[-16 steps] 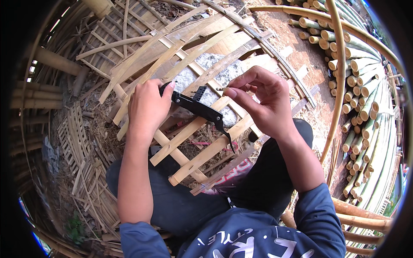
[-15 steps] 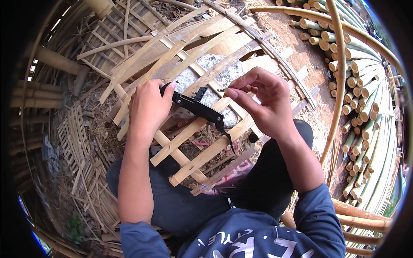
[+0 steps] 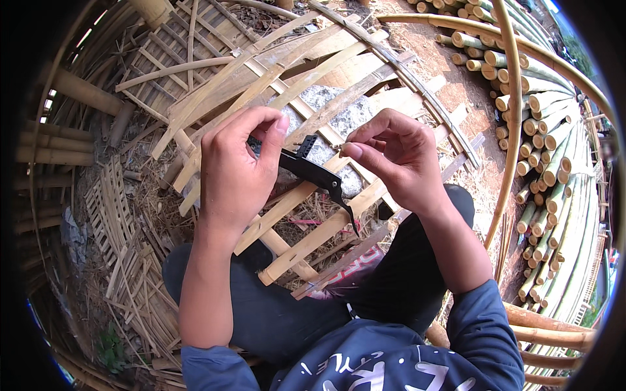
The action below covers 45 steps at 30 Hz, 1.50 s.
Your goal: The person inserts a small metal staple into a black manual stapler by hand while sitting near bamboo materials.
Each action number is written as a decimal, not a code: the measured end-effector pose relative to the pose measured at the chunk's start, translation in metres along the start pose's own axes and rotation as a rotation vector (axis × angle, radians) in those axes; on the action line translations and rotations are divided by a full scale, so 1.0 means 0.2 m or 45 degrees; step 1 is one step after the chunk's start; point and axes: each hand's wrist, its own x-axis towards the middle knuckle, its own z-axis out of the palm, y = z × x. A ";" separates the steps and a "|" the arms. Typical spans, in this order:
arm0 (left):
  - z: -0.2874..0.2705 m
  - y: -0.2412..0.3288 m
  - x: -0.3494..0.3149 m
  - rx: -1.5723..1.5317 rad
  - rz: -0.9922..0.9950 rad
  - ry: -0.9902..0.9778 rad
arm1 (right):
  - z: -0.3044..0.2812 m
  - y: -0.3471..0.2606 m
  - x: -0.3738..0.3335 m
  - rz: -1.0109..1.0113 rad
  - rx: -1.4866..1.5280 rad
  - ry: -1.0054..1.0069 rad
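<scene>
A black hand tool (image 3: 314,172) with a narrow body, a small notched block on its upper side and a thin curved hook-like end lies across the middle. My left hand (image 3: 238,166) closes around its far-left end, the thumb and forefinger bent together above it; the hand hides that end. Just right of the notched block, my right hand (image 3: 391,153) pinches a small short piece (image 3: 338,146) between thumb and forefinger, too small to name. Beneath both hands spreads a lattice of flat bamboo strips (image 3: 317,246), lying over a pale grey rock (image 3: 351,117).
Stacked cut bamboo poles (image 3: 554,137) fill the right side, with a long bent pole (image 3: 514,124) in front. Loose strips and splints (image 3: 140,274) cover the ground at left. Another bamboo lattice (image 3: 176,45) lies at the far left. My legs (image 3: 293,313) are folded under the lattice's near edge.
My left hand has shifted right and nearer, rolling over the tool so it covers more of the body. My right hand has dipped slightly nearer with the small piece still pinched.
</scene>
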 end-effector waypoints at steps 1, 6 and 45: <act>0.00 0.02 -0.01 -0.005 -0.001 -0.002 | 0.00 0.00 0.00 0.003 -0.004 0.001; 0.01 0.04 -0.05 -0.223 0.368 -0.159 | 0.00 -0.04 0.00 0.230 0.337 -0.110; -0.02 0.04 -0.07 -0.463 0.137 -0.333 | 0.05 -0.01 -0.01 0.203 0.206 -0.139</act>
